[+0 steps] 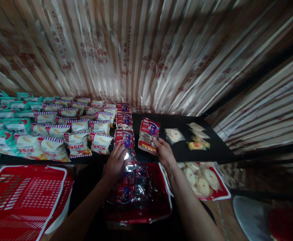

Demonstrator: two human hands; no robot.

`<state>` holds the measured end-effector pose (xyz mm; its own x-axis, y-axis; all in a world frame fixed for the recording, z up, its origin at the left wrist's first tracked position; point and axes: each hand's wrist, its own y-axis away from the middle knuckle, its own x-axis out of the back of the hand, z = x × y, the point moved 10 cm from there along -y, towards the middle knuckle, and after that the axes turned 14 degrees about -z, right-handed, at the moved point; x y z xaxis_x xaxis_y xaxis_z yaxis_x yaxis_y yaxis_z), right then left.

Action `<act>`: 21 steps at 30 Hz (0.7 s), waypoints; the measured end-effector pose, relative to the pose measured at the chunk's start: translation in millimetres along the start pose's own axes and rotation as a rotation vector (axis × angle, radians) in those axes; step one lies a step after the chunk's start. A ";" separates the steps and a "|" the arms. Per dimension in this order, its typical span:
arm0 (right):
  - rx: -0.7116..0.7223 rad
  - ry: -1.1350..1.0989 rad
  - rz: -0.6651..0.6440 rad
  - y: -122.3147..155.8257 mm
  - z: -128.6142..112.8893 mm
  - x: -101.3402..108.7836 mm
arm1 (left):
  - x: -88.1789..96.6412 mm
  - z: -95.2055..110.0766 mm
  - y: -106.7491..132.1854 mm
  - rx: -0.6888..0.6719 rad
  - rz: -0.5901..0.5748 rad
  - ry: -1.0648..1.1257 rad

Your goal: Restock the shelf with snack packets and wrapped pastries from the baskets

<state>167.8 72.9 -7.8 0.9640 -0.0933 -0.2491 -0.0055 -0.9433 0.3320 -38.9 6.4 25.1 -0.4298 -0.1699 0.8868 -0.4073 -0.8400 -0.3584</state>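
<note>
My right hand (163,150) pinches the lower right side of a red and silver snack pouch (149,132), thumb on its front, just above the black table. My left hand (115,164) lies over the lower left of another red snack pouch (125,138), its fingers curled onto the front; the thumb is hidden. This pouch is at the near end of a row of similar red pouches (124,118). Below my hands stands a red basket (158,214) with a white rim, holding several more of these pouches (123,192).
White bread-like snack bags (79,142) and green bags (4,142) fill the table's left. Right of my hand lie a clear-wrapped round pastry (173,135) and a yellow packet (196,146). Red baskets (58,197) flank below; the right basket (223,194) holds wrapped round pastries.
</note>
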 end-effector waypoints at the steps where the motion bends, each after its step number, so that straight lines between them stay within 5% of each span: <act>1: 0.011 0.012 -0.030 -0.2 -3.0 -14.9 | 4.6 1.2 2.3 0.007 0.034 0.005; 6: 0.047 0.239 -0.148 -8.0 3.3 -76.4 | 34.2 9.3 20.0 0.071 0.233 0.058; 12: 0.105 0.602 -0.179 -10.0 22.4 -90.1 | 49.8 13.6 38.6 0.086 0.354 0.033; 21: 0.037 1.027 -0.110 -6.7 20.1 -87.7 | 23.6 5.6 28.3 0.049 0.132 0.053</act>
<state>77.9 80.9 -6.4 0.7221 0.2942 0.6261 0.1046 -0.9411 0.3216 -56.0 -24.3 37.5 -0.5191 -0.2543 0.8160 -0.3054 -0.8365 -0.4550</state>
